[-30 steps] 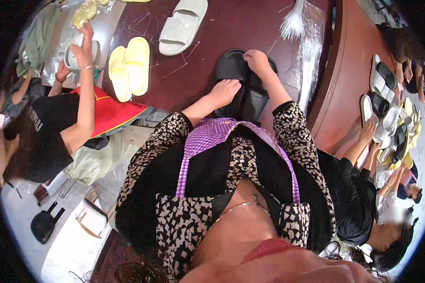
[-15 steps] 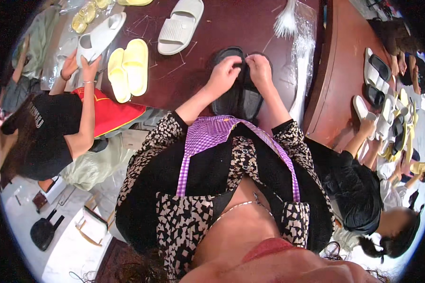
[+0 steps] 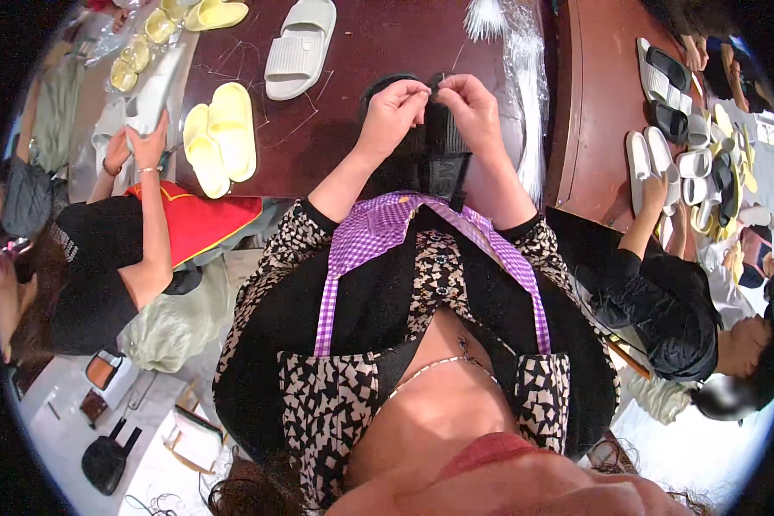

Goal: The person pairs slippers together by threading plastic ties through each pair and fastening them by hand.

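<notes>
A pair of black slippers (image 3: 444, 150) lies in front of me at the table's near edge, partly covered by my hands. Above the left slipper, my left hand (image 3: 392, 113) is closed, its thumb and fingertips pinched together. My right hand (image 3: 471, 105) pinches close beside it, over the other slipper's far end. A thin pale strand (image 3: 454, 62) sticks up by the right fingertips and seems to be in their pinch. Whatever the left fingertips hold is too small to make out.
Yellow slippers (image 3: 234, 138) and a light grey slipper (image 3: 300, 52) lie left on the dark red table (image 3: 387, 39). White strands (image 3: 486, 19) and clear plastic wrap (image 3: 529, 77) lie right. A co-worker's hands (image 3: 150, 142) hold a pale slipper at left; another person (image 3: 662, 301) handles slippers at right.
My hands have come up a little off the black slippers, their fingertips still close together. The view has shifted slightly. The left co-worker's pale slipper is now tilted more edge-on.
</notes>
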{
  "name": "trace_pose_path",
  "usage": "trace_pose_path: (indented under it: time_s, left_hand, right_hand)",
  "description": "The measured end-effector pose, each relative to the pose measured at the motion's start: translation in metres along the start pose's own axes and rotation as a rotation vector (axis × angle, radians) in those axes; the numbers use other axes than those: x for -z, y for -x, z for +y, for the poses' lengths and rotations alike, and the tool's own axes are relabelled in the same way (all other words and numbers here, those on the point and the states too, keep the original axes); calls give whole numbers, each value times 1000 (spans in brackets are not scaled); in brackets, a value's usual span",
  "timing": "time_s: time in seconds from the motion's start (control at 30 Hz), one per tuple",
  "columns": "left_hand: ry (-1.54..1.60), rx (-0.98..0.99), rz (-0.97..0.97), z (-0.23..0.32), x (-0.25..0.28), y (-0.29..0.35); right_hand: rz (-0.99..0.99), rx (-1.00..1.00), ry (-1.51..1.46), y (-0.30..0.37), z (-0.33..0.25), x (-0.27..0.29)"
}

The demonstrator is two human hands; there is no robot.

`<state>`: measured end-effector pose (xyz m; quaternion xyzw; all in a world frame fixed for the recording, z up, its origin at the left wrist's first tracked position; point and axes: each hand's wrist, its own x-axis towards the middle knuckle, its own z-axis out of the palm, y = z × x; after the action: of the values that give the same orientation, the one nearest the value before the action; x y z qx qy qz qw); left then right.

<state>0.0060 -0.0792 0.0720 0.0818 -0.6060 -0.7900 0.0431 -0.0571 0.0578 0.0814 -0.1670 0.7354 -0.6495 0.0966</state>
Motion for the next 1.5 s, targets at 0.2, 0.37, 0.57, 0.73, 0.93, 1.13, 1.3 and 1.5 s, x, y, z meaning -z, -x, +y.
trace_pose_path:
  time_s: [0.2, 0.37, 0.57, 0.73, 0.93, 1.13, 1.3, 1.5]
  left_hand:
    - [152, 40, -46, 8, 4, 7]
    - [201, 63, -46, 11, 0, 12]
    - [214, 50, -65, 13, -4, 13]
    - [211, 54, -8, 19, -9, 16]
    - [-189, -301, 208, 14, -19, 20]
    - [-533, -520, 299, 13, -20, 22]
    - [-665, -684, 324, 12, -19, 18]
    - [-727, -737, 322, 13, -18, 20]
  right_hand:
    - [-28, 14, 114, 16, -12, 4]
    - [-32, 123, 289, 28, -26, 5]
    - [15, 265, 346, 29, -31, 4]
    - [-14, 201, 403, 31, -27, 6]
    - [19, 274, 375, 32, -26, 2]
    - [40, 261, 384, 36, -31, 0]
    - [48, 264, 408, 36, -31, 0]
    - [62, 291, 438, 38, -32, -1]
